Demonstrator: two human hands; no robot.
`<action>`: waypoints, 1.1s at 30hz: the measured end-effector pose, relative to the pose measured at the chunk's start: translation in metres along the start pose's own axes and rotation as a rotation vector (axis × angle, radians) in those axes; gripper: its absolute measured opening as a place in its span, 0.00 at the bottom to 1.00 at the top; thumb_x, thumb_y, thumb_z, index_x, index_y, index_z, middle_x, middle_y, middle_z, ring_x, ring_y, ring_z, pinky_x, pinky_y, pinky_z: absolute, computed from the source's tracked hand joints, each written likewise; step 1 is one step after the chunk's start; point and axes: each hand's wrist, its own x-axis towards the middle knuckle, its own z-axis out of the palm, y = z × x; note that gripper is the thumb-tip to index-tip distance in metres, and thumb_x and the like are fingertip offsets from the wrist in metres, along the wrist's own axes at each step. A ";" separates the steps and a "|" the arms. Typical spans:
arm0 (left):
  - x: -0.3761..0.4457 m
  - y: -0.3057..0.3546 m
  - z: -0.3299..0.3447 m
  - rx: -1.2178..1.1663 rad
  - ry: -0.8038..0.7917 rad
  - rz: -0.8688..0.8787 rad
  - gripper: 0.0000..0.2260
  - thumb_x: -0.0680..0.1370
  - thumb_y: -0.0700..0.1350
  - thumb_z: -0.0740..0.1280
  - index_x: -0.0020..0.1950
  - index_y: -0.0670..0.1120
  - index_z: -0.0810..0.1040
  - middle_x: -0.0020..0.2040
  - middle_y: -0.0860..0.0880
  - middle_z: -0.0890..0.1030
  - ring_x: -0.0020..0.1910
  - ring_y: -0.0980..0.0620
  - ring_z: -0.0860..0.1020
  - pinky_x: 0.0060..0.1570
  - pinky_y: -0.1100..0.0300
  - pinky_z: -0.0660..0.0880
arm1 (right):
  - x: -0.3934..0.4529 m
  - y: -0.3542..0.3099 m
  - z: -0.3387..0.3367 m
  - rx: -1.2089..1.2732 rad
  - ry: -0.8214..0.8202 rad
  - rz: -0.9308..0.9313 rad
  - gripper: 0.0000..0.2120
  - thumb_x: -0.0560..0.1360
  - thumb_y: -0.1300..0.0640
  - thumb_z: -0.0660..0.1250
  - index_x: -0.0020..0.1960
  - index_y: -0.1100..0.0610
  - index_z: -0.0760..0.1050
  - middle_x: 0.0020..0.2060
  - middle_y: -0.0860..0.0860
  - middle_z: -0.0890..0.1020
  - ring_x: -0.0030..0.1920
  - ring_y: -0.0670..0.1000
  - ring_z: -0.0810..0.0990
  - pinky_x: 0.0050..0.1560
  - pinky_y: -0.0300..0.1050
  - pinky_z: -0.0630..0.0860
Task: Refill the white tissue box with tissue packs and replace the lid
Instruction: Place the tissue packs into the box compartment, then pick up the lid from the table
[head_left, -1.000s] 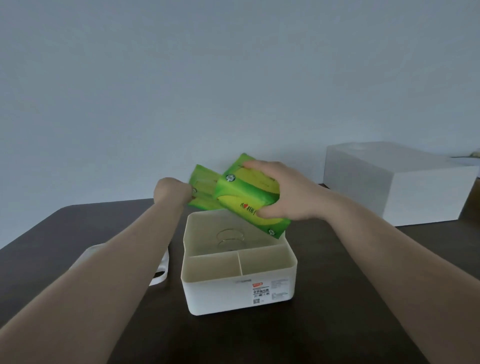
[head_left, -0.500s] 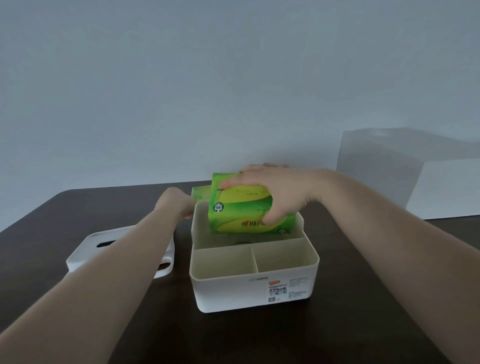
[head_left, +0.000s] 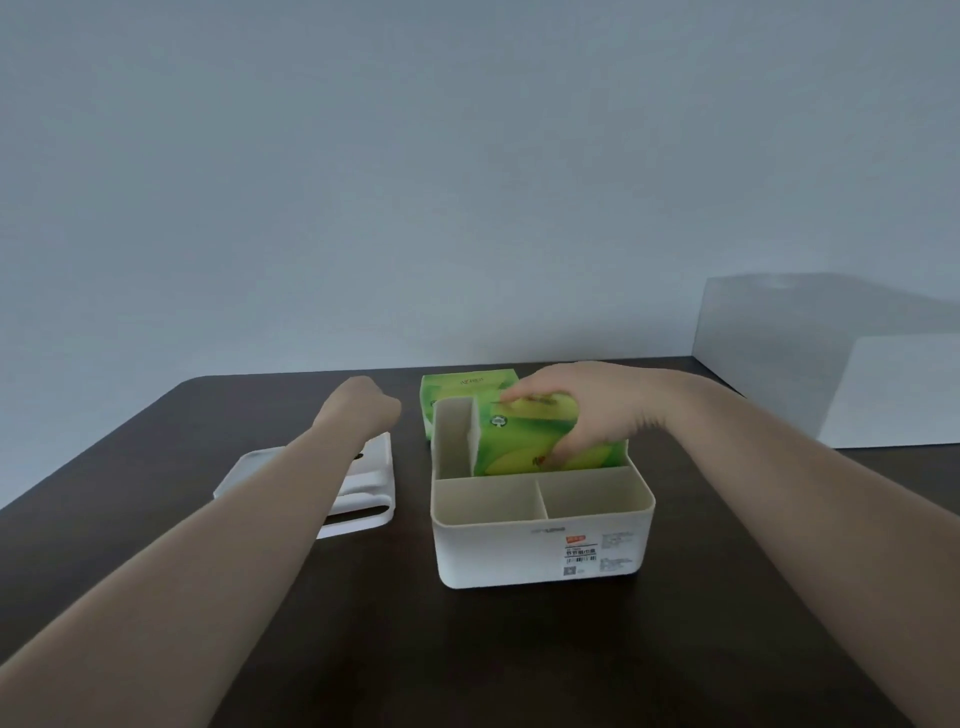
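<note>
White plastic tissue box sits open at centre frame on the dark brown table, label on its near wall. Two small near compartments are bare; a large rear compartment lies behind them. Right hand grips a green tissue pack from above — the pack stands tilted in the rear compartment, its upper part above the rim. A second green tissue pack lies on the table just behind the box, touching or nearly touching its far wall. Left hand is curled closed and holds nothing visible, hovering left of the box. Under that forearm, left of centre — the white plastic lid lies flat on the table, apart from the box. A large pale box stands blurred at right frame edge.
</note>
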 end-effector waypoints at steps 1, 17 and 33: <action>-0.005 -0.004 -0.005 -0.006 0.015 0.010 0.04 0.71 0.41 0.61 0.37 0.44 0.73 0.36 0.45 0.74 0.33 0.45 0.69 0.33 0.59 0.68 | -0.002 -0.004 0.000 0.000 0.016 0.008 0.34 0.69 0.47 0.74 0.72 0.40 0.64 0.71 0.43 0.68 0.70 0.47 0.66 0.70 0.48 0.65; -0.084 -0.113 -0.071 0.310 -0.024 -0.222 0.27 0.74 0.38 0.57 0.74 0.42 0.60 0.70 0.39 0.67 0.64 0.38 0.72 0.61 0.50 0.74 | 0.053 -0.138 0.070 -0.339 0.193 0.148 0.12 0.73 0.64 0.61 0.54 0.56 0.78 0.52 0.56 0.80 0.57 0.60 0.77 0.52 0.49 0.73; -0.062 -0.159 -0.059 0.115 0.036 -0.208 0.08 0.70 0.35 0.59 0.42 0.39 0.77 0.33 0.47 0.73 0.35 0.47 0.72 0.30 0.60 0.67 | 0.122 -0.168 0.092 0.115 -0.027 0.398 0.16 0.77 0.64 0.57 0.62 0.67 0.75 0.46 0.57 0.79 0.39 0.55 0.75 0.46 0.44 0.69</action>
